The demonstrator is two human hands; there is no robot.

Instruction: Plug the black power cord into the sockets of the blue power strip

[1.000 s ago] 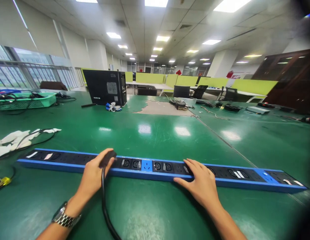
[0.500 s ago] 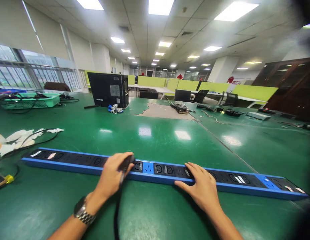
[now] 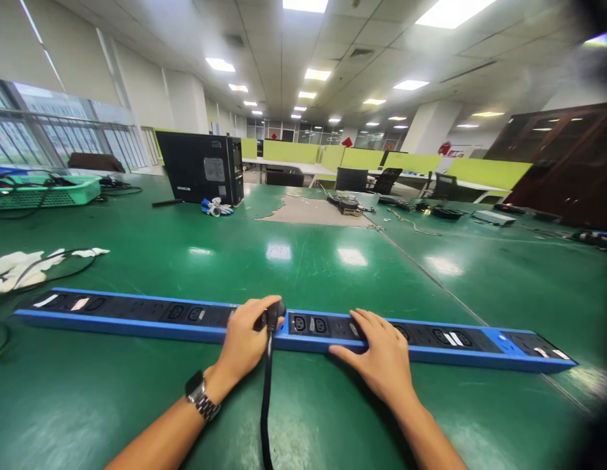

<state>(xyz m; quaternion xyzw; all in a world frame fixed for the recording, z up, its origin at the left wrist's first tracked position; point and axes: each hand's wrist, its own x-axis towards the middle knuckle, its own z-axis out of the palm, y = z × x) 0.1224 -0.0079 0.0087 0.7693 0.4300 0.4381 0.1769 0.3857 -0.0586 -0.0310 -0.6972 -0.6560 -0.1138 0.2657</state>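
Note:
A long blue power strip with black sockets lies across the green table, close in front of me. My left hand is closed on a black plug, held over the strip's sockets near its middle. The plug's black cable trails down toward me. My right hand lies flat and open on the strip, just right of the plug, fingers spread over the sockets. A metal watch sits on my left wrist.
A black computer case stands at the back with blue-white gloves beside it. A green basket of cables is far left. White cloths and a black cable lie at left. Small devices litter the far right.
My left hand has carried the plug to the right along the strip, from the left part to near the middle. My right hand has stayed flat on the strip.

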